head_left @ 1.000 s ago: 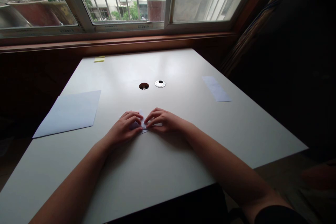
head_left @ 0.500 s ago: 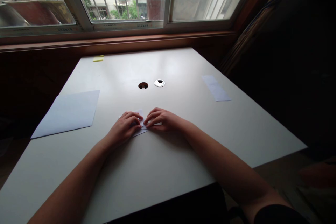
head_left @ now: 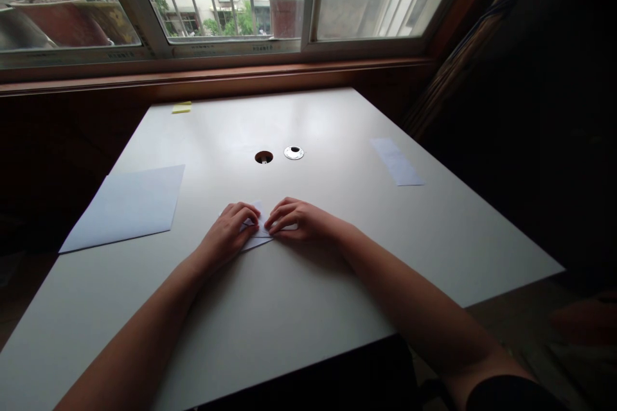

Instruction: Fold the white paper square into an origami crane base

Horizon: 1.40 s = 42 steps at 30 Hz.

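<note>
A small piece of folded white paper point(head_left: 261, 232) lies on the white table point(head_left: 308, 295), partly hidden under both hands. My left hand point(head_left: 234, 226) is curled over its left side, thumb and fingertips closed on the paper. From the right, my right hand point(head_left: 294, 218) pinches the paper's right side between bent fingers and thumb. The fingertips of the two hands are a short way apart, and fold lines show in the gap between them.
Larger white sheets point(head_left: 128, 209) lie at the table's left edge, and a creased paper strip point(head_left: 398, 162) on the right. Beyond the hands are a round cable hole point(head_left: 263, 157) and its cover point(head_left: 294, 153). A yellow pad point(head_left: 182, 107) sits at the far left, below the window.
My left fingertips have drawn back slightly to the left, so more of the folded paper shows between the hands. My right hand has stayed nearly still.
</note>
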Each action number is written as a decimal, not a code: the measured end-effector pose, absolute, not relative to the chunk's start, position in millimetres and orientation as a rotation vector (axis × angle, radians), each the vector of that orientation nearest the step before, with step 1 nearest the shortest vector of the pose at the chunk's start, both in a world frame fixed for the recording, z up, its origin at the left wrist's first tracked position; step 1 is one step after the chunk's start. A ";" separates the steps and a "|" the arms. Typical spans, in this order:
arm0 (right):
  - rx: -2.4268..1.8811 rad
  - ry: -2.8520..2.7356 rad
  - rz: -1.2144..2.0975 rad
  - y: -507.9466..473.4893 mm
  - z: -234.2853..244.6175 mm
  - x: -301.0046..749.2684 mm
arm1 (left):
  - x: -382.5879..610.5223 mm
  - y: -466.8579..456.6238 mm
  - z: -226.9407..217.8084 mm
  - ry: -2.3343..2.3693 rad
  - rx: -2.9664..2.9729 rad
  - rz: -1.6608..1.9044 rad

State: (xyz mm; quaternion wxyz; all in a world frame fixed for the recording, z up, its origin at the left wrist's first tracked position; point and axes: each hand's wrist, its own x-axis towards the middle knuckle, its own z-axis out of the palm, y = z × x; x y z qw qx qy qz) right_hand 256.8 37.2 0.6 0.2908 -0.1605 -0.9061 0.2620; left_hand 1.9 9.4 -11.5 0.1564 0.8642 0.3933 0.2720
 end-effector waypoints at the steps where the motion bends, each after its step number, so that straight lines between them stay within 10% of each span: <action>1: -0.427 -2.416 0.702 37.2 1.2 256.5 | 1.9 9.2 -11.8 1.133 2.490 0.786; 42: -0.527 -2.387 0.624 40.5 -7.5 256.6 | 1.3 7.6 -13.5 1.183 2.706 0.684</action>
